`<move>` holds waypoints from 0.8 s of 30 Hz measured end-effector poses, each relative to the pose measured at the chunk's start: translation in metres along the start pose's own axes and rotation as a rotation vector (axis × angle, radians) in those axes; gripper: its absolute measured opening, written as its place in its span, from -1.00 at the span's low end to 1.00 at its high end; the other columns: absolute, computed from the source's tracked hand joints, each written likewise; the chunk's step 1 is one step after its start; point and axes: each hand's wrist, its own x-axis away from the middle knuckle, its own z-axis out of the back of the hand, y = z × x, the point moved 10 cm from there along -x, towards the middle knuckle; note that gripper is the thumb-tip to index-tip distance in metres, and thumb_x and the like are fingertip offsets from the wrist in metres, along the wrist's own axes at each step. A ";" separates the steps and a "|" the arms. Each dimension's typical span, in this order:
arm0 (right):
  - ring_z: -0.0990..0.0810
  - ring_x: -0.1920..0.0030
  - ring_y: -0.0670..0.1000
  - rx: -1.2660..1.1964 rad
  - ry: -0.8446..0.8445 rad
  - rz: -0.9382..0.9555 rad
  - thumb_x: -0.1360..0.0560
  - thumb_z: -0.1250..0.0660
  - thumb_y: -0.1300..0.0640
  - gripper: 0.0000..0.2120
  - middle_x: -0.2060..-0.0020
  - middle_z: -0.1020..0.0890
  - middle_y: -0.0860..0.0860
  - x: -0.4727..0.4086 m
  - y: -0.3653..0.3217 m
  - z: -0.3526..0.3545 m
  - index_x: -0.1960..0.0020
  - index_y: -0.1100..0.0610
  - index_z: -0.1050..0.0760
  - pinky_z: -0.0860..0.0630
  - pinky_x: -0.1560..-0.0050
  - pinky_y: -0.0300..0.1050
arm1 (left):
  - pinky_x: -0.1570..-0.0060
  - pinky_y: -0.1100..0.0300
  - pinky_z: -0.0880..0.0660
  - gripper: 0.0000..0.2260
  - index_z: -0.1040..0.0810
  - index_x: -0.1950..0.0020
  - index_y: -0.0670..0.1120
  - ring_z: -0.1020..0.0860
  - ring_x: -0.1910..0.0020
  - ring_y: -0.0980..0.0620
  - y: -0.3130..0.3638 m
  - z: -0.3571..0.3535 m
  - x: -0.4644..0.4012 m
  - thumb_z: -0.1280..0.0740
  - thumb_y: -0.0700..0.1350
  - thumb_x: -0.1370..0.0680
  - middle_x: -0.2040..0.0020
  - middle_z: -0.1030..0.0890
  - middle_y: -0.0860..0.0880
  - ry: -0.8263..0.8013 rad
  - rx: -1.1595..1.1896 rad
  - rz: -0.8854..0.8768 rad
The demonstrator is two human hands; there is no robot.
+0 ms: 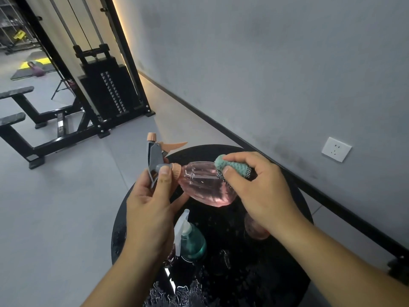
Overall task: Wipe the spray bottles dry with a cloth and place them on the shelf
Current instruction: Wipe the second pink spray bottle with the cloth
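At far left stands a black gym bench (pixel 17 120), and beside it a cable machine's weight stack (pixel 108 89) on the grey floor. The left hand (pixel 150 207) grips the grey trigger head of a pink spray bottle (pixel 203 185), thumb pressed at its peach collar, holding the bottle tipped sideways above a round black desk (pixel 294 271) beaded with water. Below it a teal spray bottle (pixel 192 240) with a white trigger stands on the desk. The right hand (pixel 263 191) curls round a folded teal cloth (pixel 234 168), pressing it against the pink bottle's body. A white wall socket (pixel 336 149) sits on the grey wall at right.
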 end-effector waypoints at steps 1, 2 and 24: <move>-0.61 -0.11 -0.26 0.001 -0.013 0.036 -0.57 -0.45 0.15 -0.81 -0.06 -0.64 -0.23 0.002 -0.006 -0.003 -0.08 -0.12 -0.67 -0.53 0.04 -0.44 | -0.14 -0.18 -0.68 -0.86 -0.63 -0.06 -0.10 -0.72 -0.14 -0.09 -0.001 -0.001 0.001 -0.33 -0.07 -0.69 -0.05 -0.72 -0.12 -0.003 -0.005 0.004; -0.60 -0.13 -0.25 0.012 -0.038 0.064 -0.57 -0.45 0.16 -0.80 -0.07 -0.63 -0.24 0.002 -0.011 -0.007 -0.10 -0.11 -0.68 -0.54 0.04 -0.44 | -0.13 -0.17 -0.69 -0.86 -0.62 -0.07 -0.10 -0.72 -0.15 -0.09 -0.001 -0.001 0.001 -0.33 -0.07 -0.69 -0.06 -0.72 -0.13 -0.003 -0.009 0.006; -0.74 0.04 -0.09 -0.267 0.031 -0.166 -0.53 -0.49 0.16 -0.84 0.06 -0.76 -0.12 -0.002 0.019 -0.001 -0.05 -0.06 -0.73 -0.69 -0.06 0.03 | -0.30 0.05 -0.53 -0.54 -0.64 -0.29 -0.01 -0.71 -0.24 -0.03 -0.021 -0.017 -0.007 -0.65 -0.09 -0.43 -0.19 -0.76 -0.05 -0.149 -0.145 0.094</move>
